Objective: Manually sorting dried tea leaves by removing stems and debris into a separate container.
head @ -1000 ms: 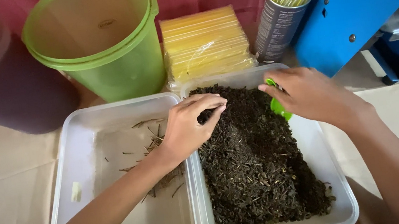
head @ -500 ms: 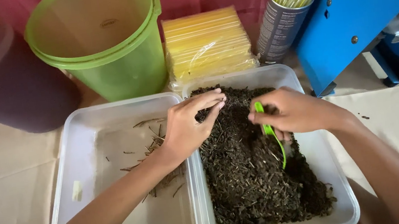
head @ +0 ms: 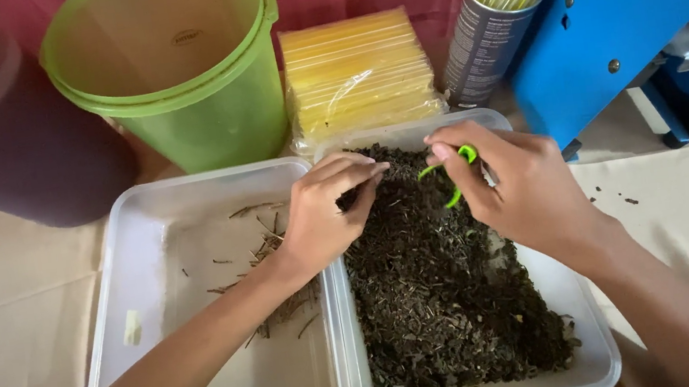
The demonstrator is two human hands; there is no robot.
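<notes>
Pinched in the right hand [head: 521,188], a green scoop [head: 451,175] shows only partly above the dried tea leaves [head: 438,296]; left hand [head: 321,219] fingertips close together at the tray's [head: 601,355] crowded far edge.

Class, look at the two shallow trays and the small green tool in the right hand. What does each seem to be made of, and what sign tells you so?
Right tray and left tray: probably plastic, milky and translucent, with smooth rounded rims. Green tool in the right hand: likely plastic too, judging by its bright, even colour and thin curved shape; mostly hidden, so uncertain.
</notes>
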